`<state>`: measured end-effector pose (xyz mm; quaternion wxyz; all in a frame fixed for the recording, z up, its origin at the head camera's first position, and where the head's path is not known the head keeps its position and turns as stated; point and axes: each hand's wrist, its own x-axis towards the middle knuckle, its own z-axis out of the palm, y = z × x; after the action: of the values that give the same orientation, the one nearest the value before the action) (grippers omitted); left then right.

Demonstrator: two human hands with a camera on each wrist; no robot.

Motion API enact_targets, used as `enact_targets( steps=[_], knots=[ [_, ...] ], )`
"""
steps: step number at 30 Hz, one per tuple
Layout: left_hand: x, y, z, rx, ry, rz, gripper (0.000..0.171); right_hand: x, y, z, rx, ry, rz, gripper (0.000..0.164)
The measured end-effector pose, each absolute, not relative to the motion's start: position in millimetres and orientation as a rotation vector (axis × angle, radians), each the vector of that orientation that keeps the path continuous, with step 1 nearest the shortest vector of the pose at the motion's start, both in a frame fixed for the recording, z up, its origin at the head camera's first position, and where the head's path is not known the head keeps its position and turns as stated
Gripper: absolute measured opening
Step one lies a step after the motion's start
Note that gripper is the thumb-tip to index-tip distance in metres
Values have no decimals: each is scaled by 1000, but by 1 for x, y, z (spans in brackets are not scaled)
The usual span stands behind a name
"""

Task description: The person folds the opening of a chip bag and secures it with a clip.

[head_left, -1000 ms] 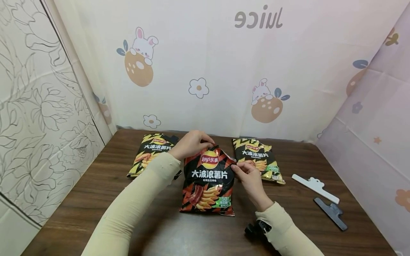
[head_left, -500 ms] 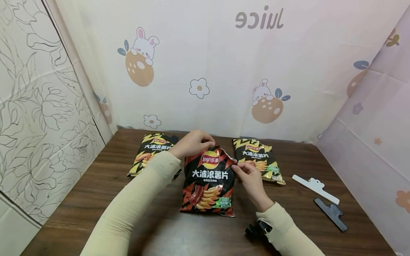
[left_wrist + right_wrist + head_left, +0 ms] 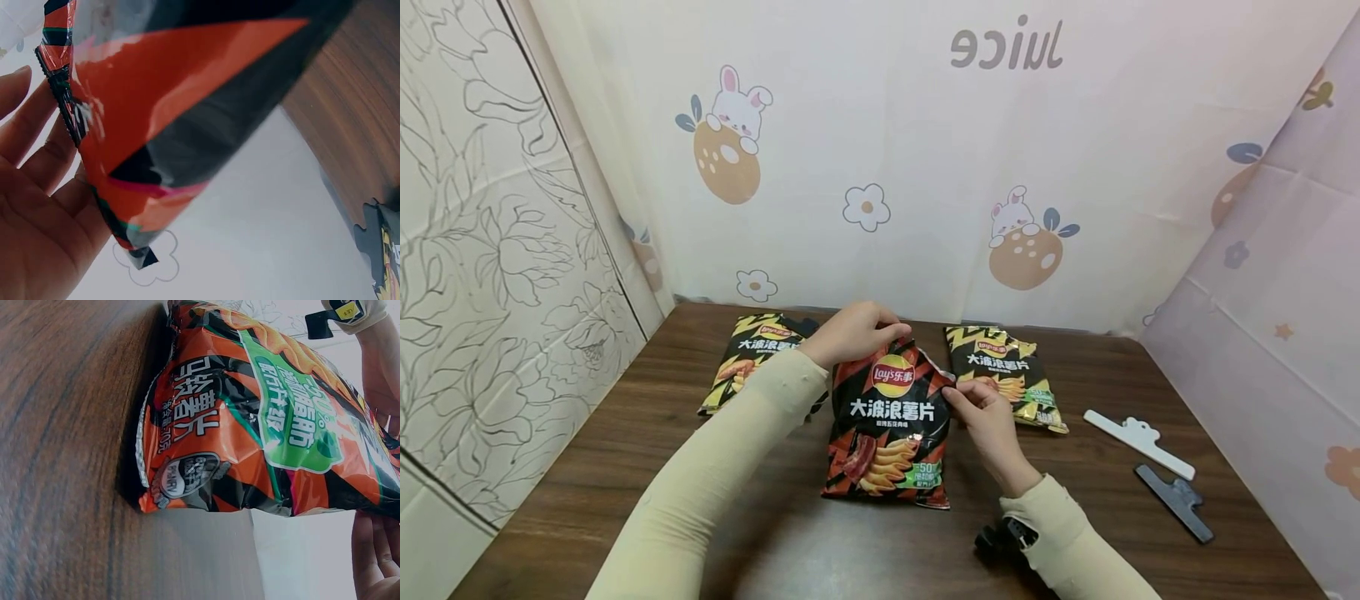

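Note:
A red and black bag of chips (image 3: 887,421) stands tilted up on the table, its bottom edge on the wood. At its top edge is my left hand (image 3: 859,333). In the left wrist view the left fingers (image 3: 47,159) lie loosely behind the bag's crimped top seam, the thumb apart from it. My right hand (image 3: 988,421) pinches the bag's upper right edge between thumb and fingers. From the right wrist view I see the bag's lower front, with the right fingers (image 3: 375,550) at its edge. The bag's back is hidden in the head view.
Behind, to either side, lie yellow and black chip bags, one at left (image 3: 737,367), partly covered by my left arm, and one at right (image 3: 1003,367). A white clip (image 3: 1138,442) and a dark grey clip (image 3: 1176,502) lie at right. A curtain backs the table.
My left hand has shifted slightly up and to the right along the bag's top edge. The right hand and the bag have stayed nearly still.

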<state>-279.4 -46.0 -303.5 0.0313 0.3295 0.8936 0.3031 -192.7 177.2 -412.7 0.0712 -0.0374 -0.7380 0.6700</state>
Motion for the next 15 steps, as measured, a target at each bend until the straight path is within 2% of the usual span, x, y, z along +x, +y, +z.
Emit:
enact_targets(
  steps=[6,15],
  knots=[
    [-281,-42,-303,986,2740,874,49,-192,178,-412,-116,-2222,2012,19],
    [-281,-42,-299,951,2699,817,45,-193,180,-413,-108,-2226,2030,15]
  ],
)
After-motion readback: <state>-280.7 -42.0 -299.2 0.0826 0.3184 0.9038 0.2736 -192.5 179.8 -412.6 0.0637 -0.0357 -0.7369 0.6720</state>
